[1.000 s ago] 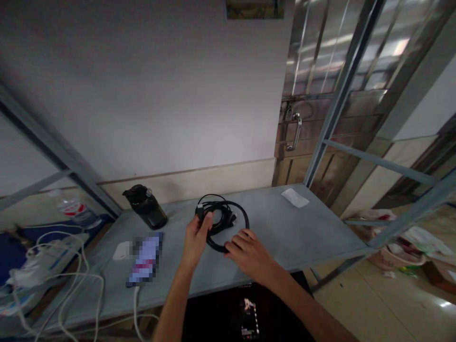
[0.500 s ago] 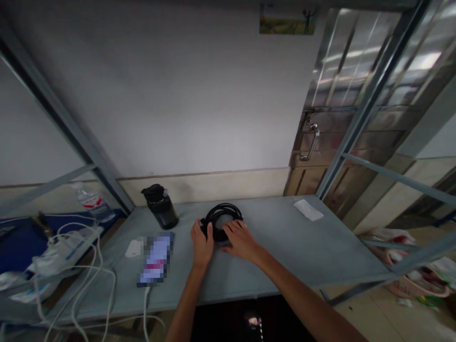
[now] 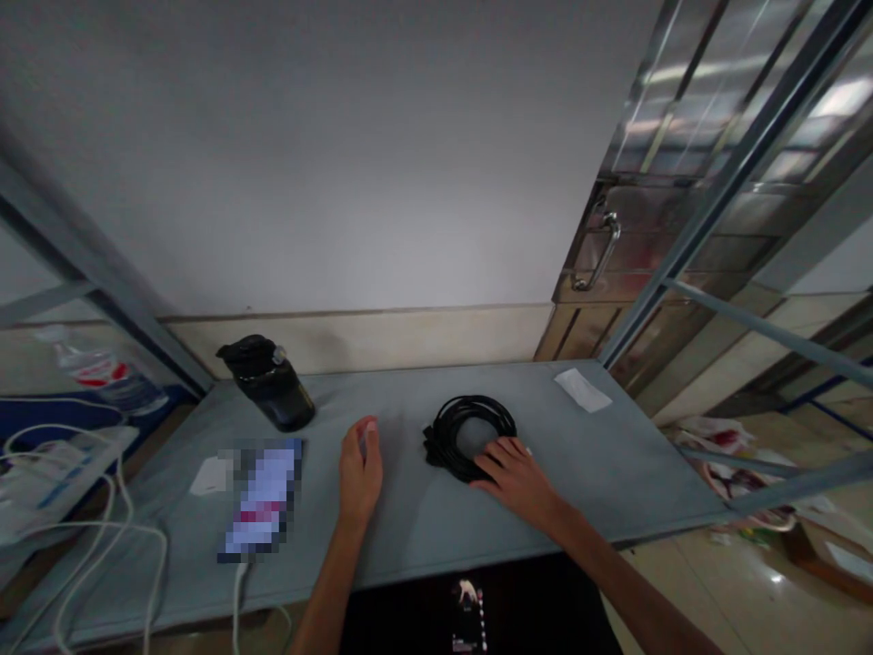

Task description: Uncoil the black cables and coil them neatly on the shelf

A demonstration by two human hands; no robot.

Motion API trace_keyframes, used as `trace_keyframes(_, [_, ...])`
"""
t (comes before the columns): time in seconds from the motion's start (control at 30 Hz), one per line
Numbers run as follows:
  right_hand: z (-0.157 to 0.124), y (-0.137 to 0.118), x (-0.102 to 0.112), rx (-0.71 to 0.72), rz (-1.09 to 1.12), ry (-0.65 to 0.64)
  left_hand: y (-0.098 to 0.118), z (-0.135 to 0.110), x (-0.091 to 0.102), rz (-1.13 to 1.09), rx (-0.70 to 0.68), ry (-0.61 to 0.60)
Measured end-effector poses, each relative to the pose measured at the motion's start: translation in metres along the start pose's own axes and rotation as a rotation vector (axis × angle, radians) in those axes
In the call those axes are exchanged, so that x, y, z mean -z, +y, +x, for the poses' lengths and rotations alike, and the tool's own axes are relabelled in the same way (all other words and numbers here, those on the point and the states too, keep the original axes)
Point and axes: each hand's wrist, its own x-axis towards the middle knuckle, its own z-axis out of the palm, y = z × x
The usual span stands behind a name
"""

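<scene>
Black cable (image 3: pixel 443 443) is lying coiled mid-frame on bench (image 3: pixel 614 455) — coiling looks done. Right hand (image 3: pixel 518 478) is resting on its lower edge w/ fingers spread flat, not clamping; left hand (image 3: pixel 360 473) is sitting apart, fingers uncurled & empty.

both hands (image 3: pixel 360 473) open, palms down

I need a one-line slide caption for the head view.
Right hand touches a coiled black cable on a grey table; left hand is apart.

black cable coil (image 3: pixel 469 437), grey table (image 3: pixel 600 464), black bottle (image 3: pixel 267 382)
</scene>
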Motion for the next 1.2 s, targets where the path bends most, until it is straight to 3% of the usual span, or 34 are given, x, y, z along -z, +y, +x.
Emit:
trace_keyframes(0.23, [-0.018,0.032,0.010,-0.066,0.042,-0.024,-0.001,0.009,0.001,0.062,0.046,-0.054])
trace_keyframes(0.57, [-0.023,0.025,0.003,-0.158,0.135,0.051,-0.002,0.009,0.004,0.120,0.020,-0.073])
trace_keyframes(0.73, [-0.040,0.031,0.000,-0.166,0.110,0.101,-0.002,0.010,0.005,0.128,-0.014,-0.067])
trace_keyframes(1.03, [-0.082,0.079,0.021,-0.185,0.020,0.067,-0.003,0.010,0.005,0.107,0.015,-0.062])
trace_keyframes(1.2, [-0.103,0.096,0.015,-0.274,0.000,0.168,0.003,0.008,0.007,0.098,0.023,-0.052])
